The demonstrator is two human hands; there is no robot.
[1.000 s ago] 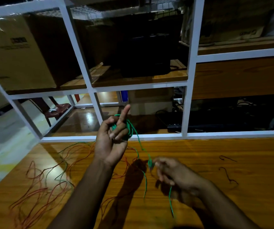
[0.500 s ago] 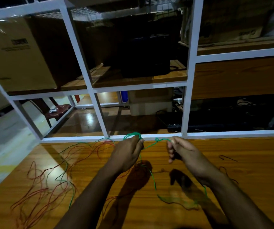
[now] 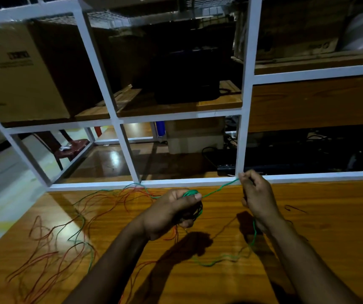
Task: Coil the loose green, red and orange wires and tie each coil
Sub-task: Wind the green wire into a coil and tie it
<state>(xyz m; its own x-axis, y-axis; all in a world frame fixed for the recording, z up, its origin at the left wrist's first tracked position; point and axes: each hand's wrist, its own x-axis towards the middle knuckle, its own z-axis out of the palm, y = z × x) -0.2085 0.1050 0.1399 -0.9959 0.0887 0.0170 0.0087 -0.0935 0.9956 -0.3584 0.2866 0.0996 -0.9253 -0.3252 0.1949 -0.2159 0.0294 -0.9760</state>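
**Where things lie around the table**

Your left hand (image 3: 171,212) and right hand (image 3: 258,197) are above the table (image 3: 329,238), a wire (image 3: 220,189) strung between them. Loose wires (image 3: 62,242) lie on the table's left part. The shelf frame (image 3: 244,128) stands behind the table, a carton (image 3: 18,71) in its upper left bay.

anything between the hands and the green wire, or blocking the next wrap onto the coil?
Nothing visible. The left hand already grips the green coil, and the right hand pinches the green wire stretched between them above the table. Loose red and orange wires lie off to the left.
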